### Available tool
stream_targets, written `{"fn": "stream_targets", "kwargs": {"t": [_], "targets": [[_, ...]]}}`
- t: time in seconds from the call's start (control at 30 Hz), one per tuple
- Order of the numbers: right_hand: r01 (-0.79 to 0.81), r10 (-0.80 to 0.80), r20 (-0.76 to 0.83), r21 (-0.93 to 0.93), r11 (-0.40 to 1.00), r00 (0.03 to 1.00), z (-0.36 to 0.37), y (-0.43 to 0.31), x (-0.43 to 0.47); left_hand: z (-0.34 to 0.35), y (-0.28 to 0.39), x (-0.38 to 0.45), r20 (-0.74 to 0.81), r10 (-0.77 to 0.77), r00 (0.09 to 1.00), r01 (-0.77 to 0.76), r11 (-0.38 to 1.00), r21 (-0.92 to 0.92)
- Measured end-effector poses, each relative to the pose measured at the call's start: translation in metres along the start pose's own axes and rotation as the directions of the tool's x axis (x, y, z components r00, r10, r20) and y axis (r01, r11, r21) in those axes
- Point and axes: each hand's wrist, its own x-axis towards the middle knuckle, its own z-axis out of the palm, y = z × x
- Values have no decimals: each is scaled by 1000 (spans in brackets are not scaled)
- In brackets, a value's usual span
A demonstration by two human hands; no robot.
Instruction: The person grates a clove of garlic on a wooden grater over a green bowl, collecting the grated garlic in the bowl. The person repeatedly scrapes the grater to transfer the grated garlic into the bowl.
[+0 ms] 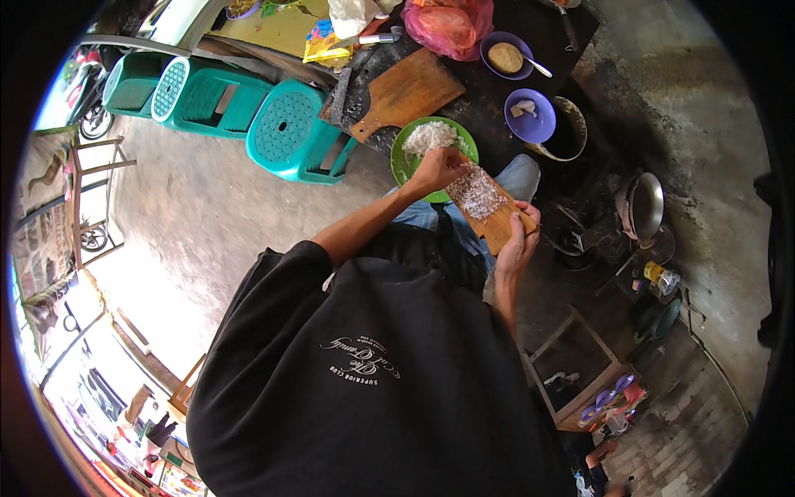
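My right hand (pixel 519 239) grips the lower end of a narrow wooden board (pixel 494 233), which is tilted over my lap. White shreds (pixel 477 194) cover much of its upper part. The curled fingers of my left hand (pixel 444 168) rest on the board's far end, among the shreds; whether they hold a piece of food is hidden. Just beyond, below that end, a green plate (pixel 399 163) bears a heap of white shreds (pixel 430 137). A purple bowl (pixel 538 127) with white pieces (pixel 523 109) stands to the right of the plate.
A wooden paddle-shaped cutting board (pixel 413 90), a knife (pixel 376 38) and red plastic bags (pixel 448 28) lie on the dark table ahead. Another purple bowl (pixel 522 72) holds a round tan lump and a spoon. Green plastic stools (pixel 286 130) stand left; a metal pan (pixel 647 205) is right.
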Motion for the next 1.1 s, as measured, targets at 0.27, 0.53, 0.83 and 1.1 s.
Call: {"fn": "stream_targets", "kwargs": {"t": [0.27,0.53,0.83,1.1], "targets": [[-44,44,36,19,999,998,-1,2,1,-10,12,-9,40,48,998,-48,999,0],[-21,21,2,38,999,1000,2,-2,1,-24,-13,-10,298,-46,953,79,992,-99],[-39,36,40,81,996,999,0,6,1,-24,6,-30,197,149,969,-149,989,-14],[-94,93,18,83,992,996,-3,1,-8,-32,17,-34,215,216,952,-221,975,-2]]}}
